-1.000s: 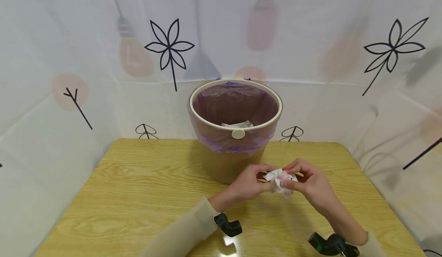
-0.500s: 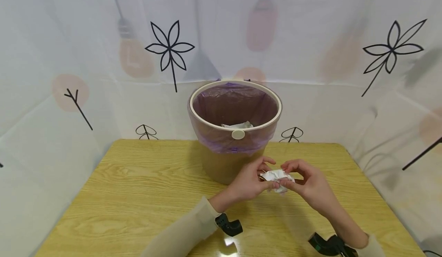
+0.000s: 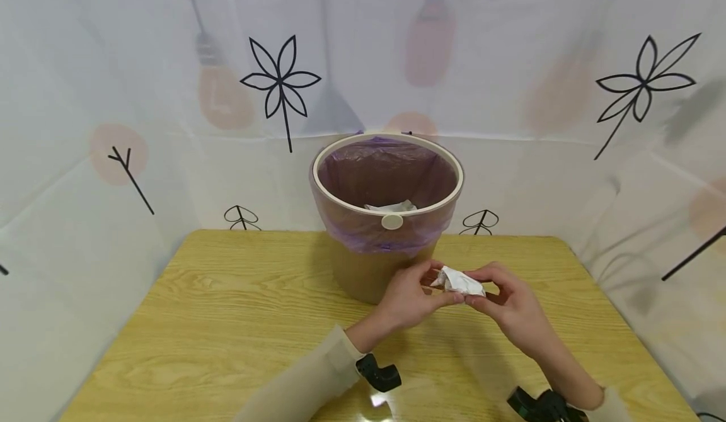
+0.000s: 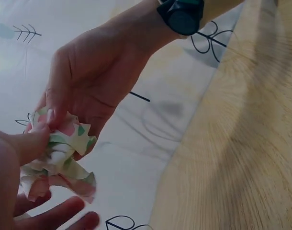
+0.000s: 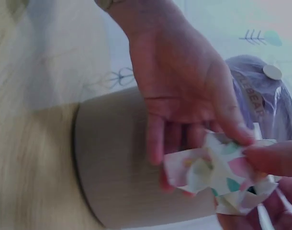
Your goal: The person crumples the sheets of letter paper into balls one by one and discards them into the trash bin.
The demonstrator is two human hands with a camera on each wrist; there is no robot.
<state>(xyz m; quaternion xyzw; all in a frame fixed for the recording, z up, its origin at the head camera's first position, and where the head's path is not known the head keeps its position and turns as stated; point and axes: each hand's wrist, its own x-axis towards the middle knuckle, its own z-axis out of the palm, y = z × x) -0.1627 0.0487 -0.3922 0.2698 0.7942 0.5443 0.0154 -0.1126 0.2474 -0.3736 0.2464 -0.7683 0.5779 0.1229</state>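
A crumpled piece of paper (image 3: 460, 282) is held between both hands above the table, just in front of the bin. Its printed side, with pink and green patches, shows in the left wrist view as crumpled paper (image 4: 64, 158) and in the right wrist view too (image 5: 222, 172). My left hand (image 3: 407, 297) pinches its left side, thumb in front and fingers behind. At its right end my right hand (image 3: 510, 302) pinches it between thumb and fingertips. A brown bin (image 3: 360, 271) with a cream rim and purple liner stands behind the hands, with whitish paper inside.
The wood-grain table (image 3: 215, 321) spreads under the hands. Behind and beside it hangs a white patterned cloth (image 3: 170, 88). A black wrist camera (image 3: 379, 373) sits on the left wrist, another (image 3: 541, 404) on the right.
The crumpled paper has been turned and squeezed more compact between the hands; its plain white side now faces the head view. Both hands stay in nearly the same place. The bin has not moved.
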